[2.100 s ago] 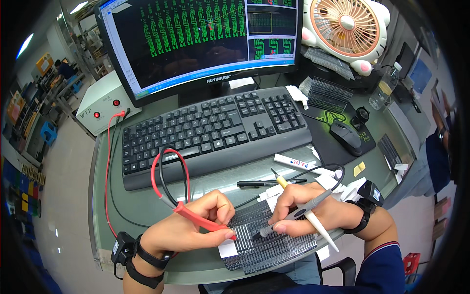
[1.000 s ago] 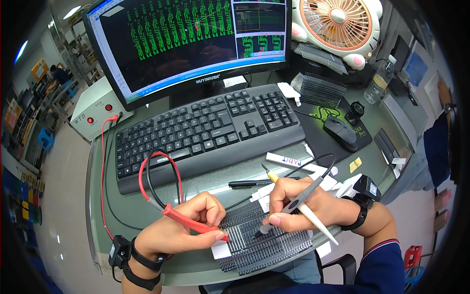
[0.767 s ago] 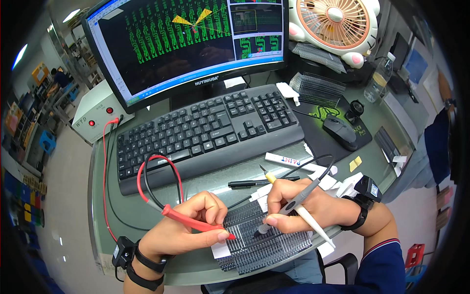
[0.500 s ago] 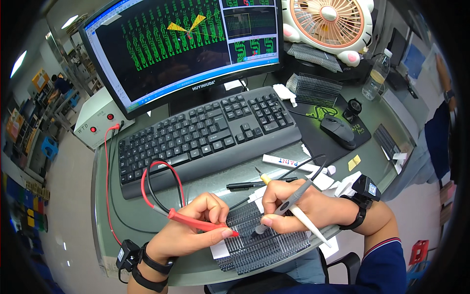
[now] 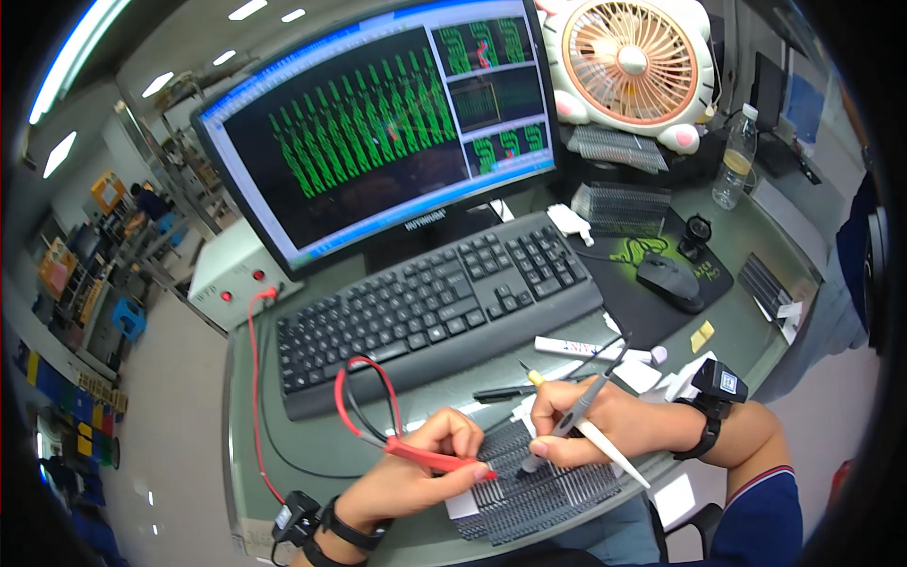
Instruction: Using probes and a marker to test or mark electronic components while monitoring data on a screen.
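Red probe (image 5: 423, 456) pinched in your left hand (image 5: 418, 482), grey probe (image 5: 578, 412) and pale tool (image 5: 616, 455) in right hand (image 5: 619, 423), the dark panel (image 5: 548, 507) seems unfinished.

On the desk (image 5: 501, 367), the keyboard (image 5: 435, 307) lies nearer than the monitor (image 5: 350, 123), the box (image 5: 222, 274) left of both; to their right, the mouse (image 5: 669, 281) rests on a mat (image 5: 628, 312), the fan (image 5: 633, 61) on its far side; boards (image 5: 557, 501) lie at the near edge

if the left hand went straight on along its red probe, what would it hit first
Most likely the dark panel below the tip of the red probe; whether they touch is unclear. The grey probe in the right hand lies close beyond.
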### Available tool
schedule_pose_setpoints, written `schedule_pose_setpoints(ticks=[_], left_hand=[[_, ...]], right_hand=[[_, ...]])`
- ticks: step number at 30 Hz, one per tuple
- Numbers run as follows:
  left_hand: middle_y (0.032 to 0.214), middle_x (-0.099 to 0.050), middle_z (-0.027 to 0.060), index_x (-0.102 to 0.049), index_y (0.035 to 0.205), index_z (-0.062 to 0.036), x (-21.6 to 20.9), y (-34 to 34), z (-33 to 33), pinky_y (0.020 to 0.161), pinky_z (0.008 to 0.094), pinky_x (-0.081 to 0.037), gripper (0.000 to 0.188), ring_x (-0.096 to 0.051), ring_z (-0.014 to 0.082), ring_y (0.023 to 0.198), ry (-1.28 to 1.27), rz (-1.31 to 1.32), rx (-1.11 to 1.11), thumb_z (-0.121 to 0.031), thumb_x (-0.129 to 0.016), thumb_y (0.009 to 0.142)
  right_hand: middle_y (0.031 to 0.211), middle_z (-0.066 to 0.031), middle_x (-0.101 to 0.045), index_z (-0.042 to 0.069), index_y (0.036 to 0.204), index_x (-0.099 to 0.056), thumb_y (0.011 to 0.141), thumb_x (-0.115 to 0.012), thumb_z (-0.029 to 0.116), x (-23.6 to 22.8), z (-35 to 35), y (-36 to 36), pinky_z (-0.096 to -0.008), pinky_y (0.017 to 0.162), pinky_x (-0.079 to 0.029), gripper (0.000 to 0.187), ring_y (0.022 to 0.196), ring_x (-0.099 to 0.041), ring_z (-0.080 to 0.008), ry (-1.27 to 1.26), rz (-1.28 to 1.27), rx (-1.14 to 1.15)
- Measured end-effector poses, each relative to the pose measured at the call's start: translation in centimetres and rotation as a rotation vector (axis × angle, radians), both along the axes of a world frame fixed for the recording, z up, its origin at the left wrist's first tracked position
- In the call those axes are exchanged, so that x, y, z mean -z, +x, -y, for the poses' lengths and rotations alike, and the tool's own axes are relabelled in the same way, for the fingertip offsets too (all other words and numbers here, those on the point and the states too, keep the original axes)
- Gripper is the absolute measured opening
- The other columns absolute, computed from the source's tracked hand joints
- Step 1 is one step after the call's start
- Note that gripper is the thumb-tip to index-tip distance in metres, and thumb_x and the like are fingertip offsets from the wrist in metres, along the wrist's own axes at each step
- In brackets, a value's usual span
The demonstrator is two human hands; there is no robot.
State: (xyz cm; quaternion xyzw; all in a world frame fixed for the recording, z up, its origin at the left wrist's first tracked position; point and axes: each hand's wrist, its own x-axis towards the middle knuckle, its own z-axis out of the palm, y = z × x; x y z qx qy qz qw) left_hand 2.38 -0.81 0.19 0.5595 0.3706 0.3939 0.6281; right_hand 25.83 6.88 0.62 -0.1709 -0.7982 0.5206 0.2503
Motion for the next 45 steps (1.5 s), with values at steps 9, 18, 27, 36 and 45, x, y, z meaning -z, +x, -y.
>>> schedule_pose_setpoints(ticks=[9, 18, 27, 36, 45], left_hand=[[0.093, -0.044, 0.0026, -0.038, 0.09, -0.0086, -0.2, 0.0, 0.2, 0.078, 0.0251, -0.042, 0.027, -0.042, 0.0082, 0.086, -0.05, -0.032, 0.008, -0.001, -0.064, 0.084], [0.093, -0.043, 0.0022, -0.038, 0.09, -0.0083, 0.5, -0.3, 0.5, 0.078, 0.0252, -0.045, 0.028, -0.042, 0.0073, 0.085, -0.105, -0.039, 0.005, -0.002, -0.065, 0.084], [0.088, -0.044, -0.0003, -0.039, 0.088, -0.0072, -0.1, 0.0, 0.2, 0.069, 0.0211, -0.042, 0.026, -0.043, 0.0051, 0.078, -0.029, -0.017, -0.036, -0.002, -0.064, 0.084], [0.088, -0.045, 0.0012, -0.038, 0.088, -0.0064, -0.4, 0.2, 0.6, 0.064, 0.0196, -0.046, 0.026, -0.052, 0.0039, 0.077, -0.06, -0.029, -0.049, 0.001, -0.063, 0.085], [0.087, -0.045, 0.0013, -0.038, 0.086, -0.0066, 0.0, 0.0, 0.5, 0.064, 0.0194, -0.046, 0.026, -0.052, 0.0037, 0.076, -0.058, -0.009, -0.07, 0.0, -0.064, 0.084]], right_hand=[[0.067, -0.0029, -0.051, 0.003, 0.084, -0.051, 0.086, -0.066, 0.022, 0.0, 0.0, 0.0, -0.0285, 0.052, -0.037, 0.024, 0.059, -0.047, -0.0113, 0.032, 0.009, 0.015], [0.067, -0.0033, -0.049, 0.004, 0.084, -0.049, 0.087, -0.063, 0.023, -0.2, 0.2, -0.1, -0.0292, 0.053, -0.037, 0.024, 0.059, -0.047, -0.0116, 0.029, 0.033, 0.012], [0.067, -0.0041, -0.051, 0.004, 0.084, -0.049, 0.085, -0.065, 0.018, -1.0, 0.4, 0.1, -0.0289, 0.053, -0.038, 0.021, 0.059, -0.048, -0.013, 0.042, 0.04, 0.006], [0.072, -0.0029, -0.05, 0.003, 0.083, -0.051, 0.084, -0.066, 0.016, -0.6, 0.5, 0.4, -0.028, 0.054, -0.038, 0.02, 0.062, -0.047, -0.0119, -0.043, 0.057, 0.003], [0.076, -0.0031, -0.053, 0.002, 0.084, -0.052, 0.083, -0.067, 0.013, -0.6, 0.5, 0.5, -0.0258, 0.055, -0.039, 0.018, 0.064, -0.05, -0.01, -0.132, 0.033, 0.022]])
